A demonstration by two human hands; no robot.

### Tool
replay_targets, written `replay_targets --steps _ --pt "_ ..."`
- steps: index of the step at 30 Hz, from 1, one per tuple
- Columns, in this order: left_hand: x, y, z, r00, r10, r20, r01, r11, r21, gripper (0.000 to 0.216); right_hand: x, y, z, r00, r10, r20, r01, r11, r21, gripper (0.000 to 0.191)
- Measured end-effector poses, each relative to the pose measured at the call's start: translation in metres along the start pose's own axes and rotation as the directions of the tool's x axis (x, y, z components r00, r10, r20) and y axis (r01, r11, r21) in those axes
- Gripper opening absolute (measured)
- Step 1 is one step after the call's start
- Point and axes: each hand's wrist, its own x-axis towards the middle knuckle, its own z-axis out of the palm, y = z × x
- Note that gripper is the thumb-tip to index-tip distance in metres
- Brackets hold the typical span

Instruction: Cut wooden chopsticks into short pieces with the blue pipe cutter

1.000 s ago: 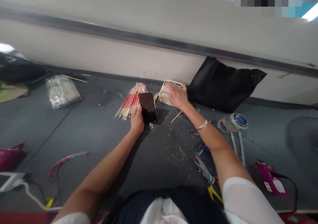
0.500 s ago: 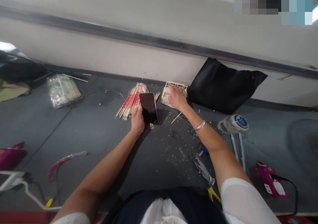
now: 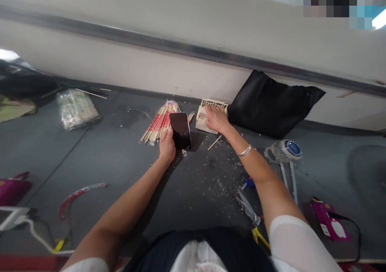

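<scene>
My left hand (image 3: 167, 145) grips a black phone (image 3: 180, 130) by its lower edge, its dark screen facing up, just above the grey floor. My right hand (image 3: 216, 119) rests with fingers spread flat on a small pale wooden stick frame (image 3: 205, 111) that lies against the wall base. A silver bangle sits on my right wrist. Left of the phone lies a bundle of red-wrapped chopsticks (image 3: 158, 122). One loose stick (image 3: 214, 143) lies just below my right hand.
A black bag (image 3: 271, 103) leans on the wall to the right. A plastic pack of chopsticks (image 3: 76, 108) lies far left. Pliers (image 3: 247, 207), a tape roll (image 3: 285, 149), a pink box (image 3: 328, 223) and wood chips are on the floor to the right.
My right hand has shifted a little on the wooden frame, its fingers now spread flatter. The left hand and phone have hardly moved.
</scene>
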Motion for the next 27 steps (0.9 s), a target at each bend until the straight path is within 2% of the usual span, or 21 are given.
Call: replay_targets --steps 3,5,9,12,14,19,27 --pt "0.000 -0.001 0.001 1.000 -0.007 0.005 0.007 1.000 -0.010 0.037 0.000 0.008 0.004 0.998 -0.054 -0.030 0.054 0.998 0.017 0.061" --pt "0.001 -0.003 0.001 1.000 -0.007 0.005 0.008 1.000 -0.026 0.036 -0.004 0.011 0.007 0.992 -0.083 -0.096 0.083 0.997 -0.003 0.064" --pt "0.002 -0.005 -0.001 1.000 0.005 0.008 -0.005 1.000 -0.014 0.036 -0.024 0.009 0.017 0.961 -0.175 -0.214 0.154 0.982 -0.111 0.050" --pt "0.003 -0.006 -0.003 1.000 0.001 -0.001 -0.001 1.000 -0.019 0.034 -0.038 0.004 0.025 0.961 -0.214 -0.176 0.184 0.968 -0.170 0.040" --pt "0.003 -0.006 -0.004 1.000 0.000 -0.009 0.000 1.000 0.002 0.034 -0.042 0.002 0.030 0.971 -0.193 -0.141 0.165 0.968 -0.188 0.036" --pt "0.003 -0.003 -0.004 1.000 0.000 -0.006 0.000 1.000 0.015 0.033 -0.037 0.001 0.031 0.984 -0.144 -0.109 0.126 0.980 -0.156 0.039" --pt "0.000 -0.002 -0.002 0.999 0.045 -0.006 -0.044 0.998 0.038 0.043 -0.044 0.005 0.031 0.963 -0.240 -0.121 0.220 0.963 -0.156 0.036"
